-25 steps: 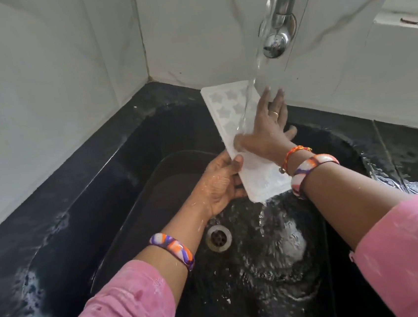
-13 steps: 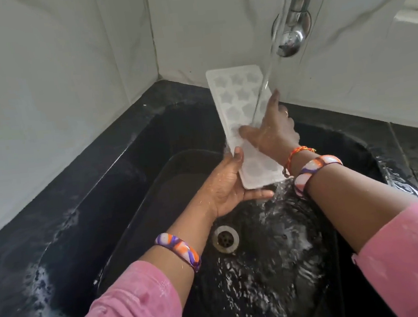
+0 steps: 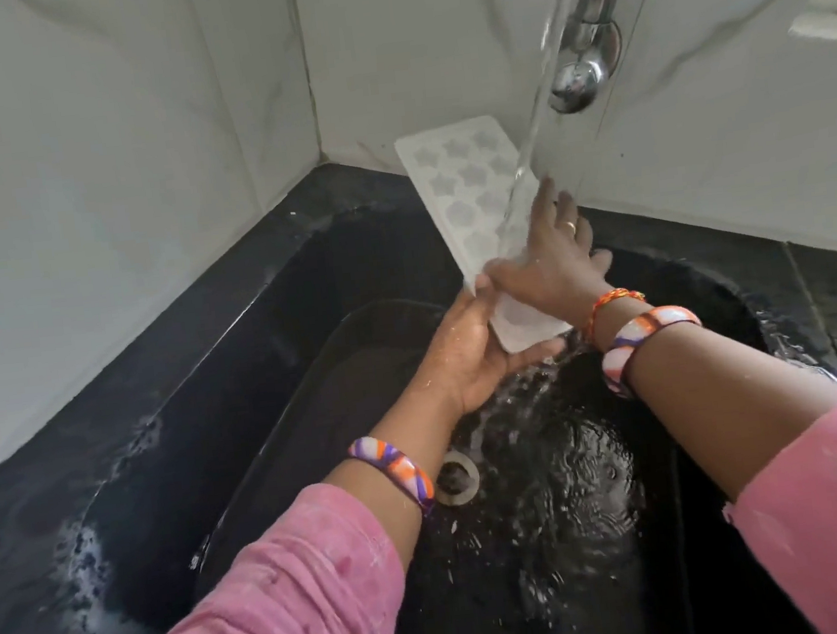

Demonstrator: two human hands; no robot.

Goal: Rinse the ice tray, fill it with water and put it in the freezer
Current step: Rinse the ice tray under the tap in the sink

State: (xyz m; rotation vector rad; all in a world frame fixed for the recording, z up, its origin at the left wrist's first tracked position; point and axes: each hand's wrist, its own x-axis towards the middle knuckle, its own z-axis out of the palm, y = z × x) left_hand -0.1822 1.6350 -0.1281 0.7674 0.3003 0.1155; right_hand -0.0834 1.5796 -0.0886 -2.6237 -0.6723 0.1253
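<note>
A black sink [image 3: 229, 305] is set into a dark, wet counter in the corner of two pale marbled walls [image 3: 95, 159], and its basin is covered with rippling water around the drain [image 3: 457, 478], which suggests the run-off is meant to be caught there. Above it a chrome tap [image 3: 583, 41] is mounted on the back wall, and a stream of water [image 3: 543, 76] is let fall onto the ice tray [image 3: 465, 193]. The white tray, with star-shaped moulds, is held over the basin and tilted, its far end raised toward the wall and its near end lowered, so that the water is judged to sheet down the cavities and drain off the bottom edge instead of pooling; this fits rinsing, not filling. Both arms are covered by pink sleeves [image 3: 291, 603] pushed back from the wrists, probably to be kept dry. The lower end of the tray is supported by the left hand [image 3: 467, 358], whose fingers are curled beneath it and whose thumb is laid along its left edge. The right hand [image 3: 549, 256] is laid flat on the moulded face with straight fingers, directly under the stream, apparently so the surface can be rubbed while it is wetted. Striped bangles [image 3: 396, 469] are worn on both wrists.
</note>
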